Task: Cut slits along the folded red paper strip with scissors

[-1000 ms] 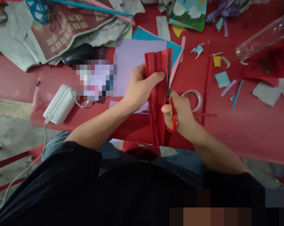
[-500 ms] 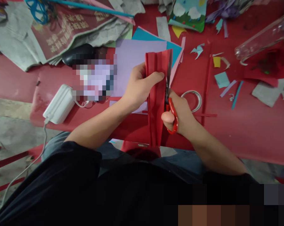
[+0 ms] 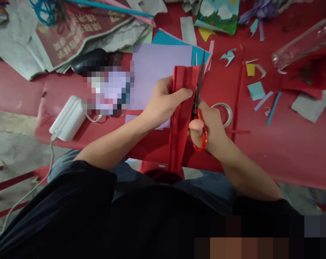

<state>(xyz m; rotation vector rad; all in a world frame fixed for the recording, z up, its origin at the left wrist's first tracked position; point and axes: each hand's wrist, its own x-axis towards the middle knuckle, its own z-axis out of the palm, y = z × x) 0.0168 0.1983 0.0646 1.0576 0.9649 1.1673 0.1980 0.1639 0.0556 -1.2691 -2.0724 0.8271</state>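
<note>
Pleated red paper (image 3: 179, 122) stands lengthwise in front of me, its lower end reaching past the table edge. My left hand (image 3: 168, 99) pinches it near the top, thumb on the front face and fingers behind. In my right hand (image 3: 207, 120) is a pair of scissors (image 3: 199, 97) with red handles, the thumb through one loop. The blades point away from me along the paper's right edge, their tips beyond its top end and a little apart. Under and behind the paper lie a purple sheet (image 3: 160, 61) and a blue sheet (image 3: 165, 37).
A tape roll (image 3: 229, 115) lies right of my right hand. Paper scraps (image 3: 256, 90) and a clear plastic bottle (image 3: 300, 43) are farther right. To the left are a white power bank (image 3: 68, 118) with a cable, a black mouse-like object (image 3: 89, 61) and newspapers (image 3: 19, 46).
Both hands have shifted slightly right and toward me with the red paper. The scissor blades have parted a little, and their tips now show past the paper's top edge.
</note>
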